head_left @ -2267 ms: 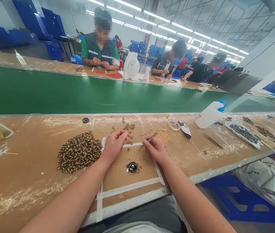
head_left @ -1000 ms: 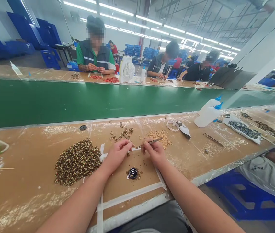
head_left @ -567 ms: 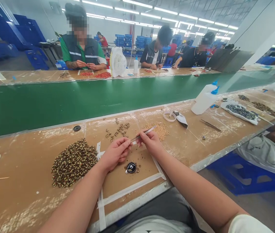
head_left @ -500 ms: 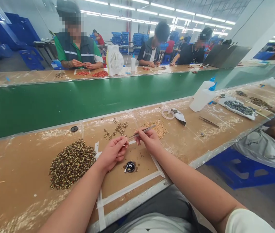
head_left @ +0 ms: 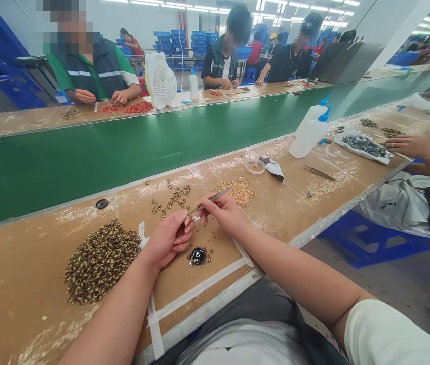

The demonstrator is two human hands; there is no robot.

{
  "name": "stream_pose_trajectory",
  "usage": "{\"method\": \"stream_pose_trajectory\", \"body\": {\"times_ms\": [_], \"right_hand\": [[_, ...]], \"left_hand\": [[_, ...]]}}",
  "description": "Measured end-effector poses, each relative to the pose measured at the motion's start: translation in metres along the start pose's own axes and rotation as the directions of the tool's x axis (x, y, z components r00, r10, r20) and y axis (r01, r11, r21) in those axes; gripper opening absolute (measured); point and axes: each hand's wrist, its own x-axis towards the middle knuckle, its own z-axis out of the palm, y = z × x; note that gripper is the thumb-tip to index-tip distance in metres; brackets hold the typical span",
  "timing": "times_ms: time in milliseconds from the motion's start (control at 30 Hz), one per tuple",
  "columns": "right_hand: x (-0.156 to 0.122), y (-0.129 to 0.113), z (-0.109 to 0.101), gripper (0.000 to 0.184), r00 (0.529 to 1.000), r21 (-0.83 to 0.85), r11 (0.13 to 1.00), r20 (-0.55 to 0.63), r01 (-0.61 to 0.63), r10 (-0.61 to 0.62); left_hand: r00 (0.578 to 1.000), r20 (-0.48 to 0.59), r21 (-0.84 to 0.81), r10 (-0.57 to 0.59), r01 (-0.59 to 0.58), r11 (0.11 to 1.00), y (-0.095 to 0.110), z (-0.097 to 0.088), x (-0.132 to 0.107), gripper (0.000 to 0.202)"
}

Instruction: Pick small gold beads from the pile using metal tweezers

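Note:
My left hand (head_left: 167,239) is pinched shut on a tiny part that I cannot make out, held just above the brown bench (head_left: 28,258). My right hand (head_left: 220,212) grips metal tweezers (head_left: 209,200) whose tips meet the fingertips of my left hand. Below both hands a small black round disc (head_left: 198,255) lies inside a white taped rectangle. A big heap of brown-and-gold small parts (head_left: 99,261) lies left of my left hand. Scattered gold pieces (head_left: 172,196) and a pile of pale beads (head_left: 239,191) lie beyond the hands.
A green conveyor belt (head_left: 123,144) runs behind the bench. Two squeeze bottles (head_left: 308,134), a tape ring (head_left: 253,166), spare tweezers (head_left: 319,172) and a tray of dark parts (head_left: 364,147) lie to the right, near a co-worker's hand (head_left: 410,146). Several people work across the belt beside a white fan (head_left: 160,81).
My head has turned right and down, so the bench slid left in view. Both hands drew closer together; the tweezers' tips now meet my left fingertips. A co-worker's hand has come into view at right.

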Motion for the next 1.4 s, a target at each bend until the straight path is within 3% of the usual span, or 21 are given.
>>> {"method": "stream_pose_trajectory", "body": {"times_ms": [167, 300, 433, 533, 800, 1033, 1400], "right_hand": [[-0.001, 0.002, 0.001, 0.044, 0.999, 0.001, 1.0, -0.051, 0.0, 0.0], [-0.009, -0.003, 0.004, 0.041, 0.985, -0.193, 0.973, -0.096, 0.123, -0.143], [-0.016, -0.011, 0.006, 0.028, 0.942, -0.418, 0.852, 0.031, 0.316, -0.334], [-0.017, -0.013, 0.007, 0.019, 0.906, -0.453, 0.789, 0.12, 0.414, -0.406], [-0.015, -0.007, 0.005, 0.022, 0.885, -0.522, 0.727, 0.143, 0.447, -0.442], [-0.016, -0.009, 0.005, 0.012, 0.873, -0.502, 0.732, 0.107, 0.461, -0.477], [-0.015, -0.009, 0.007, 0.026, 0.952, -0.441, 0.853, 0.007, 0.278, -0.307]], "left_hand": [[0.999, -0.019, 0.013, 0.038, -0.038, 0.999, -0.002, -0.002, 0.001, 0.049], [0.995, -0.069, 0.007, 0.074, -0.073, 0.997, -0.003, -0.006, 0.003, 0.046], [0.99, -0.111, -0.001, 0.091, -0.092, 0.996, -0.004, -0.006, 0.004, 0.049], [0.987, -0.129, -0.002, 0.098, -0.099, 0.995, -0.003, -0.005, 0.005, 0.05], [0.986, -0.134, -0.019, 0.102, -0.106, 0.994, -0.005, -0.008, 0.005, 0.047], [0.983, -0.134, -0.008, 0.123, -0.125, 0.992, -0.006, -0.007, 0.005, 0.046], [0.987, -0.113, 0.009, 0.115, -0.114, 0.993, -0.007, -0.003, 0.005, 0.048]]}}
